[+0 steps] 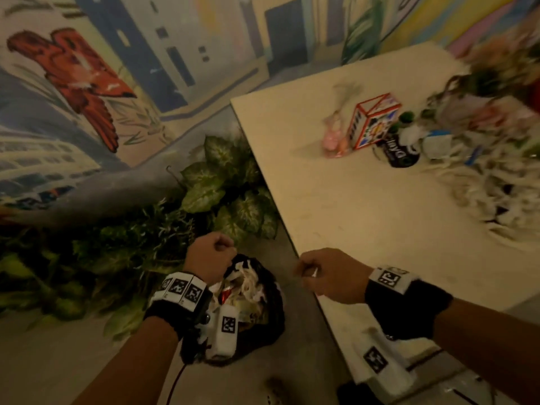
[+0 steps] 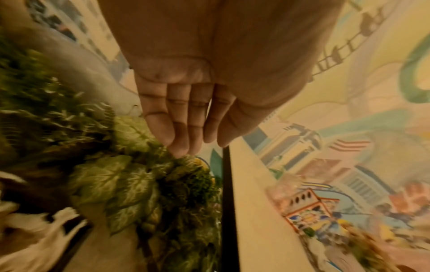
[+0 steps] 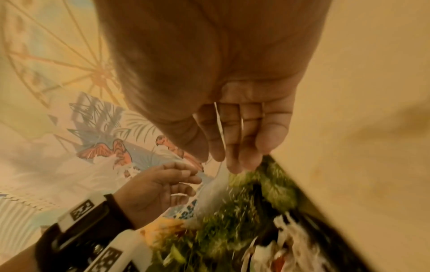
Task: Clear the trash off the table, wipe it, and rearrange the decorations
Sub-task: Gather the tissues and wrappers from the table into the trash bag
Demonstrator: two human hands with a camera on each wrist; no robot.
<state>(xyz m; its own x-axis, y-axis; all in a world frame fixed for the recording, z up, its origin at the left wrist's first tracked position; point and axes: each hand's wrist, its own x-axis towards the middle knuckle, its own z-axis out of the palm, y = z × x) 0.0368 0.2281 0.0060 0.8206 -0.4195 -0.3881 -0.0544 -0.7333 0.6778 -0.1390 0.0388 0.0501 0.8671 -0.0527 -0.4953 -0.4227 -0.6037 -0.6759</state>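
Observation:
A black trash bag (image 1: 276, 302) stuffed with white paper shreds sits on the floor beside the cream table (image 1: 350, 200). My left hand (image 1: 213, 255) hovers curled over the bag's mouth, and in the right wrist view thin white strips show at the left hand's (image 3: 158, 185) fingertips. My right hand (image 1: 318, 273) is curled at the table's near left edge, beside the bag. Thin paper strips (image 3: 218, 125) run between the fingers of this right hand (image 3: 237, 132). A big pile of shredded paper (image 1: 491, 185) lies on the table's right side.
On the table stand a colourful red-edged box (image 1: 374, 124), a small pink vase (image 1: 333, 138), a black can (image 1: 400, 154) and a flower arrangement (image 1: 502, 62). Green leafy plants (image 1: 228, 182) fill the gap between the table and the painted wall.

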